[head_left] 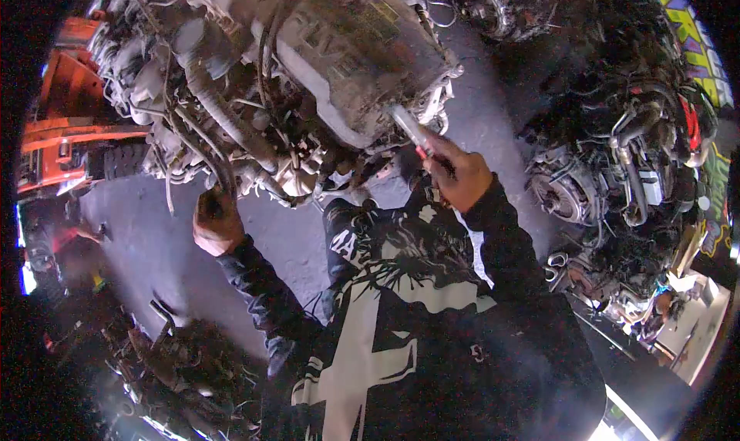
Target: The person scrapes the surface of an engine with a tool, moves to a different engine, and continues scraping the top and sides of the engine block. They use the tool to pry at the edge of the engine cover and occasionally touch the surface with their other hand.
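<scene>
My right hand (459, 175) is wrapped around a red-and-silver tool (404, 123), tip at the engine (351, 63) in front of me; I'd best keep that grip firm. My left hand (218, 223) curls beside a hose (221, 170), whether gripping I can't tell.

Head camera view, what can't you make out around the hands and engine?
All in the head view:
Engine: upper part cut off by the top edge.
Silvery tool: grip end covered by the right hand.
Left hand: fingers dark, blurred; hold unclear.
Parts heap, lower left: details lost in shadow.
</scene>
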{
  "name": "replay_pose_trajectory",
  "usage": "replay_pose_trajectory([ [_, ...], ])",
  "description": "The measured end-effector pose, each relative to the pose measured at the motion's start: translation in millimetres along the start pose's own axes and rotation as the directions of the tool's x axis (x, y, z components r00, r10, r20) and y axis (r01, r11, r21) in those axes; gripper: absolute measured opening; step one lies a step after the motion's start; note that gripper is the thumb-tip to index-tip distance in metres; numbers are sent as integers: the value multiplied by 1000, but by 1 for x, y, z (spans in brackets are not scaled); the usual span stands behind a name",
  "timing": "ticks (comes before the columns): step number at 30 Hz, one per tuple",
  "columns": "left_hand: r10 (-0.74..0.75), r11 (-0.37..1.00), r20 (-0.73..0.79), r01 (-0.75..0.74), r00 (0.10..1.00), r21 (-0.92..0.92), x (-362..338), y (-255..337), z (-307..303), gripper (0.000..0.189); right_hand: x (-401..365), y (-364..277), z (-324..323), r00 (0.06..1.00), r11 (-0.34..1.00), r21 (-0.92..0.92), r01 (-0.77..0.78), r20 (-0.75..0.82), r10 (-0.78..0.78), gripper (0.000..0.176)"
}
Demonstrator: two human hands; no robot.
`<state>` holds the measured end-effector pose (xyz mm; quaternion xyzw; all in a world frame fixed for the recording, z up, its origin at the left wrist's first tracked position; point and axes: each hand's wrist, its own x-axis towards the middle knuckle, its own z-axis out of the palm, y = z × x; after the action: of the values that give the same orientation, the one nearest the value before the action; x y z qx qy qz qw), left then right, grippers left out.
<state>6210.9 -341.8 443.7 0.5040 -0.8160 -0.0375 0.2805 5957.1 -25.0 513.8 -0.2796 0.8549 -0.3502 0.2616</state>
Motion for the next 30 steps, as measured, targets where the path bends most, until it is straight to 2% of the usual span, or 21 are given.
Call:
replay_pose_trajectory([
  [1,4,1000,11,-4,1000,-8,-1,-4,2,27,-1,2,0,1000,1000,-2,-1,1,1,47],
  [3,3,1000,14,-3,1000,-8,-2,-9,2,27,-4,4,1,964,968,30,251,79,-252,48],
  [4,16,1000,1,-16,1000,-8,-2,-8,1,27,-9,1,2,978,981,-45,187,101,-182,50],
  [5,27,1000,-14,-28,1000,-12,-1,-7,2,27,-6,4,3,978,981,-45,188,101,-182,50],
  [7,9,999,-4,-9,1000,-49,-2,-4,1,26,4,14,5,949,962,-56,267,-158,-273,51],
  [8,-7,997,2,7,1000,-82,-3,-3,-1,25,0,9,-1,991,989,66,130,10,-131,49],
  [9,-12,997,-3,12,1000,-76,-2,-1,-5,25,0,11,-1,990,988,68,136,16,-137,49],
  [11,-5,1000,68,7,998,-24,0,4,-9,24,-2,17,1,968,961,-117,250,52,-246,45],
  [15,-15,999,11,16,1000,-48,-2,0,-4,25,4,23,2,966,966,1,258,-11,-258,43],
  [17,83,996,36,-83,996,-15,0,-6,-1,26,-3,8,-4,985,987,-90,132,121,-121,43],
  [18,81,997,34,-80,996,-19,0,-5,1,26,-1,13,-3,985,987,-94,134,120,-122,43],
  [20,55,997,8,-55,998,52,-2,-3,-1,27,5,21,2,972,968,-97,233,8,-234,46],
  [21,50,997,4,-51,999,56,-1,-4,-2,27,3,20,1,971,966,-96,239,12,-239,46],
  [23,82,996,37,-83,996,27,0,-4,-2,27,-7,1,-4,964,983,33,182,191,-185,48],
  [24,79,997,36,-79,996,23,0,-5,1,27,-4,5,-2,977,980,147,133,144,-154,51],
  [26,63,997,15,-63,998,51,-2,-8,5,27,-9,-2,-5,974,986,131,102,190,-126,52],
  [27,49,997,14,-49,999,60,-3,-9,5,27,-9,2,-3,971,980,122,157,162,-176,54],
  [29,4,999,52,-1,999,-42,-2,-3,-2,26,-9,8,2,956,960,94,264,104,-273,57],
  [30,-7,997,48,11,999,-79,-2,-6,-1,26,-6,7,1,983,982,67,176,46,-180,56],
])
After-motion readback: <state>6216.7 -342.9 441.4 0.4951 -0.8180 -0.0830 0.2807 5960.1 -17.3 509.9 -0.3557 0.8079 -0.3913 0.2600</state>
